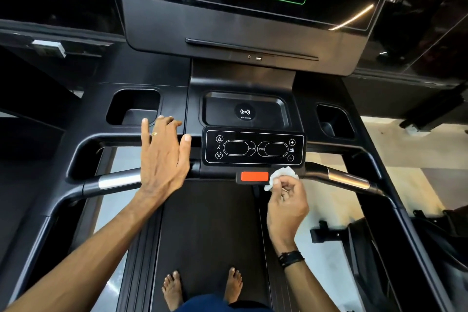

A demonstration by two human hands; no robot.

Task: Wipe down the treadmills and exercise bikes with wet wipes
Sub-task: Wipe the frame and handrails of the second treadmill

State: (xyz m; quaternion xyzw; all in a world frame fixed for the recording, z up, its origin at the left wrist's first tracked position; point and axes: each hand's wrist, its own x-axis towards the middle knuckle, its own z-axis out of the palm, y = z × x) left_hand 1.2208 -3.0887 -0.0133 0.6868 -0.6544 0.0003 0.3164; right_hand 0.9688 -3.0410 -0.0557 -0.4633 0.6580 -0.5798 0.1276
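Nearest are the person's bare feet on the dark belt of the treadmill. Up from there, on the right, the right hand pinches a crumpled white wet wipe between thumb and curled fingers, holding it just right of the red stop tab and below the near right corner of the small control panel. The wipe looks light, limp and damp; I judge it will bunch and fold easily, so a pinch on a gathered wad, as here, suits it, with a free face left to drag over the surface. It should glide on the glossy panel and catch a little on edges and the tab.

On the left, the left hand lies flat with fingers spread and relaxed, grasping nothing, over the left handlebar and crossbar, seemingly resting there.

Farther off sit the charging tray, two cup recesses, and the big console with its pause and quick-start buttons.
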